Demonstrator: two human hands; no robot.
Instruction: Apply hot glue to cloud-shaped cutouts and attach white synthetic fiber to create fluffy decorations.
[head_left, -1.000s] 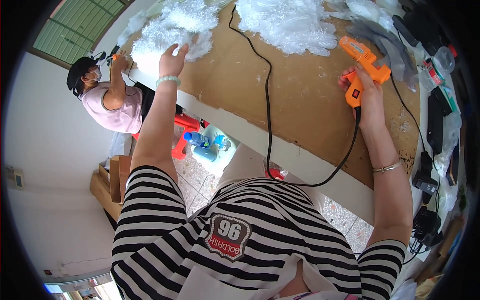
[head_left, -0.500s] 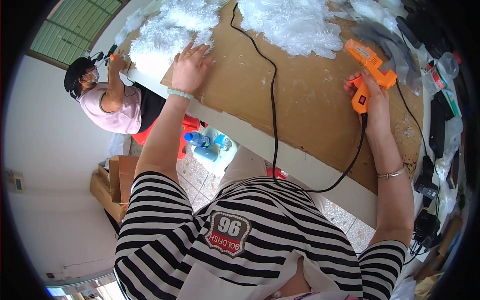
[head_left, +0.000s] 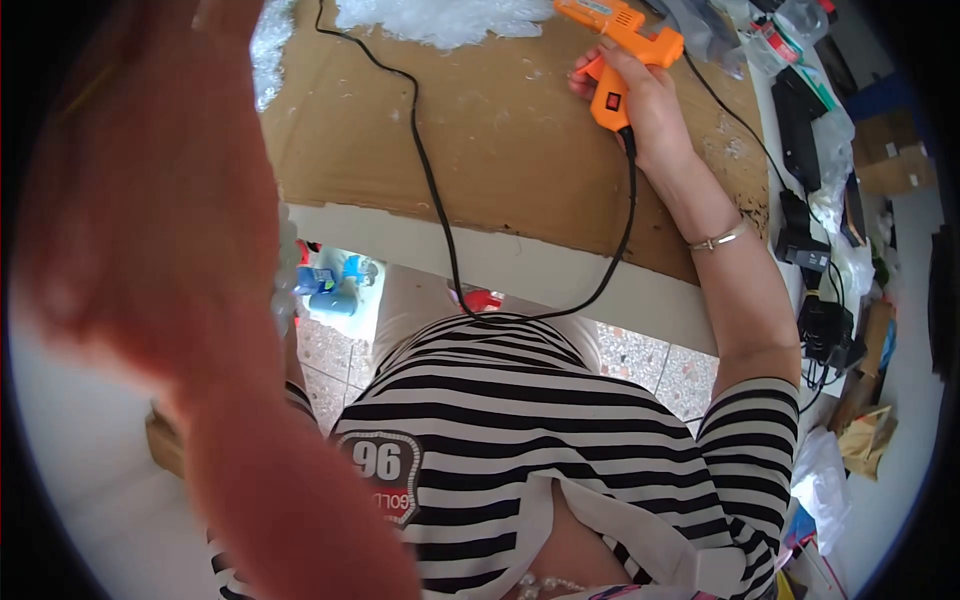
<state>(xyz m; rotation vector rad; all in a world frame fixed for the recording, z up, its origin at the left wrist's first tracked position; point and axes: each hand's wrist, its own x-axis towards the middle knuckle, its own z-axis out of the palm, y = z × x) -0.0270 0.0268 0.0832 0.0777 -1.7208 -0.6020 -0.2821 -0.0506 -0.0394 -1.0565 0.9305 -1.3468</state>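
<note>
Orange plastic glue gun held over tabletop toward right edge, right hand wrapped around handle: likely light, stiff, best gripped there, black cord dragging; left hand blurred, cannot tell if spread

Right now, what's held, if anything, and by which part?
The right hand holds the orange glue gun by its handle; the left hand is too blurred to tell.
</note>
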